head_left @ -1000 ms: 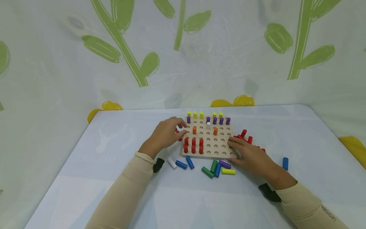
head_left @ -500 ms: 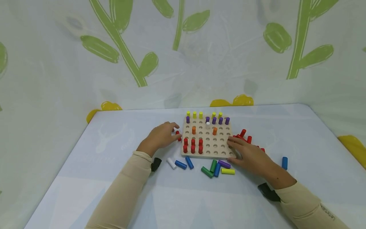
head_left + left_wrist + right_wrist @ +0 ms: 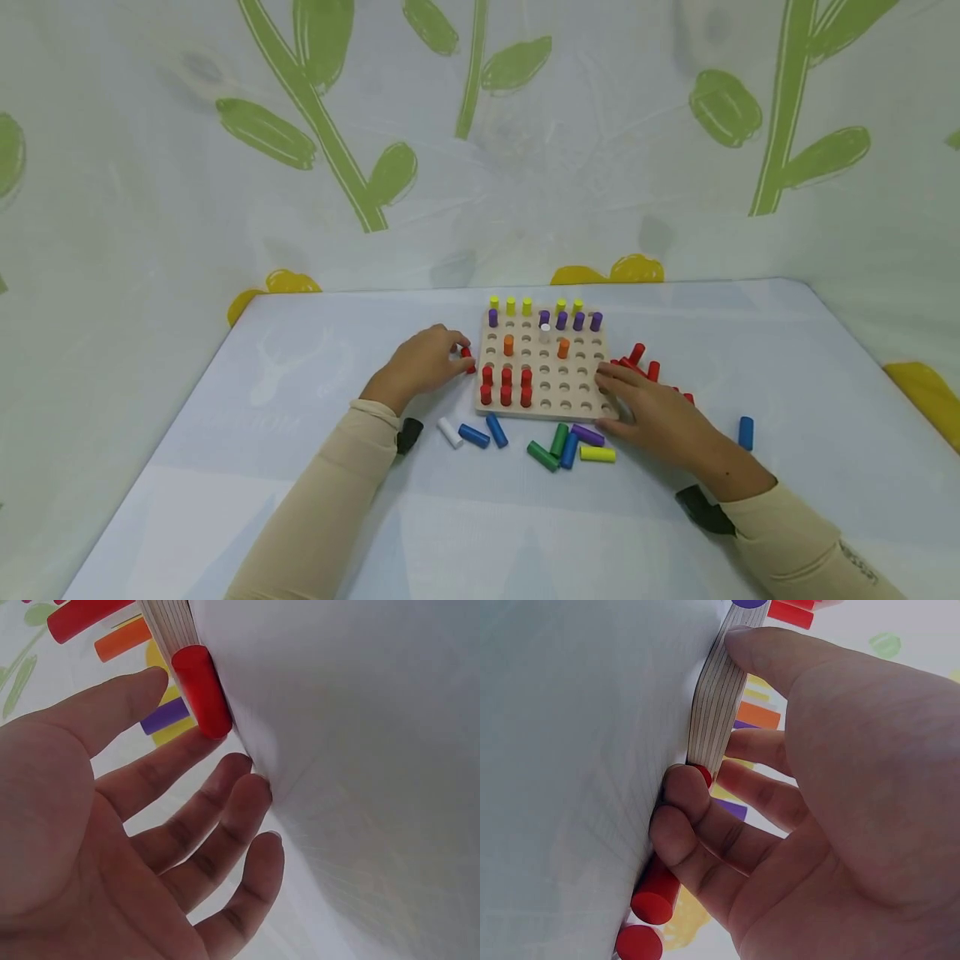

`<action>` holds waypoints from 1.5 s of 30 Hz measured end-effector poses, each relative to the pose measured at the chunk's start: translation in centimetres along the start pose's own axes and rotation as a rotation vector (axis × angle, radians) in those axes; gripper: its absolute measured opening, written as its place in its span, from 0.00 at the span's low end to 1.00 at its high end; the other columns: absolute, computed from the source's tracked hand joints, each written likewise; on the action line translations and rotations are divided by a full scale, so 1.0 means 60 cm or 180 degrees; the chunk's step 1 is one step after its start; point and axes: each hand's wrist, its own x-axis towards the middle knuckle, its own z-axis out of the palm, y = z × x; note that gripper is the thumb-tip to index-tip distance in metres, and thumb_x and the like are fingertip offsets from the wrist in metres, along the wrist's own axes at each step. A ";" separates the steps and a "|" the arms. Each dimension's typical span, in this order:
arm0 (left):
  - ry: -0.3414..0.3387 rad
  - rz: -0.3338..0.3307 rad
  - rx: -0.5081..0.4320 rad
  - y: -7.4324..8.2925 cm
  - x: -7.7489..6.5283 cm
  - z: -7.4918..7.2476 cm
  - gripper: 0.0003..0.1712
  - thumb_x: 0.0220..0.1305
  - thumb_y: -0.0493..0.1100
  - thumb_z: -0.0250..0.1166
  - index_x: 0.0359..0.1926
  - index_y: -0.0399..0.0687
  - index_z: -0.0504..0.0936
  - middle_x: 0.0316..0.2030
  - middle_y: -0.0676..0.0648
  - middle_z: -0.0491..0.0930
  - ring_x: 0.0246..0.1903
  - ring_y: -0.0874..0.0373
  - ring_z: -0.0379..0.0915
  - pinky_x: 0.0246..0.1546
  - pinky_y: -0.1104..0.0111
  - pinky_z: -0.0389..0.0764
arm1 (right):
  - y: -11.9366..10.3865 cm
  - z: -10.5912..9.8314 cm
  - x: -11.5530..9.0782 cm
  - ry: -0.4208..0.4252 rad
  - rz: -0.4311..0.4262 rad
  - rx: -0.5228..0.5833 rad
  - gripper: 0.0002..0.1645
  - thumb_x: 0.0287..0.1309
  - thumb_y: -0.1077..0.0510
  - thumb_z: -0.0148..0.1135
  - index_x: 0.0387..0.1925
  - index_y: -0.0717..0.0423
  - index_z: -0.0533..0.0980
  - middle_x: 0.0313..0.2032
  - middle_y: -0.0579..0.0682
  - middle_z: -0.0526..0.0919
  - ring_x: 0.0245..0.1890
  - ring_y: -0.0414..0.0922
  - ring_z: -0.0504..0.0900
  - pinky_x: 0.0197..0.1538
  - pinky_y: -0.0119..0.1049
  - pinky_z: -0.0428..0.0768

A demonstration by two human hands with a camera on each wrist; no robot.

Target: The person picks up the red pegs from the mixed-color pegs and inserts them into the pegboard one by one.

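A wooden pegboard [image 3: 566, 408] holds upright red, orange, purple, yellow and white pegs. Along its left edge lies a loose red peg [image 3: 201, 694]. My left hand [image 3: 420, 358] is at this peg: the index fingertip meets one end, while the thumb stays apart from it in the left wrist view. At the board's right side rests my right hand [image 3: 660, 412], its thumb touching the near corner and other fingers along the edge. Several loose red pegs [image 3: 637, 353] lie just beyond that hand, partly hidden by it.
In front of the board lie a white peg [image 3: 450, 432], blue pegs [image 3: 474, 435], green pegs [image 3: 543, 456], a purple peg [image 3: 588, 435] and a yellow peg [image 3: 597, 454]. Another blue peg [image 3: 746, 432] lies far right. A patterned cloth wall [image 3: 525, 208] stands behind the table.
My left hand has moved left and slightly down, from over the board's left edge to the loose red peg beside it. The right hand has stayed on the board's edge.
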 end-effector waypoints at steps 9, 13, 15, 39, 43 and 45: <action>-0.0021 -0.0039 -0.0013 -0.001 -0.002 0.003 0.25 0.64 0.53 0.69 0.59 0.51 0.81 0.51 0.46 0.80 0.48 0.52 0.75 0.54 0.58 0.80 | 0.001 0.002 -0.001 0.0010 -0.0017 0.0028 0.44 0.54 0.44 0.74 0.69 0.54 0.70 0.71 0.56 0.69 0.70 0.61 0.68 0.57 0.55 0.80; -0.0003 -0.0029 -0.0019 0.000 0.002 0.002 0.25 0.64 0.53 0.70 0.59 0.51 0.82 0.51 0.46 0.80 0.49 0.52 0.75 0.55 0.57 0.80 | 0.000 0.002 0.000 0.0039 -0.0009 0.0015 0.44 0.54 0.44 0.74 0.69 0.54 0.70 0.71 0.56 0.68 0.70 0.61 0.68 0.57 0.55 0.80; -0.0009 -0.0032 -0.0026 -0.001 0.003 0.003 0.24 0.63 0.53 0.70 0.59 0.51 0.82 0.51 0.46 0.80 0.49 0.52 0.75 0.55 0.57 0.80 | 0.000 0.002 0.000 0.0025 -0.0001 0.0015 0.44 0.54 0.44 0.74 0.69 0.54 0.70 0.71 0.56 0.68 0.70 0.61 0.68 0.57 0.55 0.80; -0.0018 0.0057 -0.0197 0.002 0.005 0.000 0.23 0.60 0.52 0.73 0.55 0.53 0.79 0.50 0.47 0.81 0.48 0.52 0.74 0.54 0.58 0.78 | 0.000 0.000 0.001 0.0013 0.0021 0.0009 0.44 0.54 0.45 0.74 0.69 0.55 0.70 0.71 0.57 0.68 0.70 0.62 0.67 0.56 0.55 0.80; -0.0040 0.0062 -0.0237 0.004 0.003 -0.001 0.23 0.60 0.52 0.73 0.54 0.54 0.79 0.48 0.48 0.82 0.46 0.53 0.75 0.52 0.58 0.79 | 0.000 0.001 0.000 0.0005 0.0019 0.0019 0.44 0.54 0.45 0.74 0.69 0.55 0.69 0.71 0.57 0.68 0.70 0.61 0.67 0.57 0.55 0.79; -0.0051 0.0046 -0.0285 0.005 0.003 -0.002 0.23 0.60 0.51 0.73 0.54 0.55 0.78 0.46 0.49 0.82 0.45 0.53 0.75 0.50 0.59 0.79 | 0.000 0.001 0.000 0.0001 0.0019 0.0025 0.44 0.55 0.44 0.73 0.70 0.55 0.69 0.71 0.56 0.68 0.71 0.61 0.67 0.58 0.56 0.79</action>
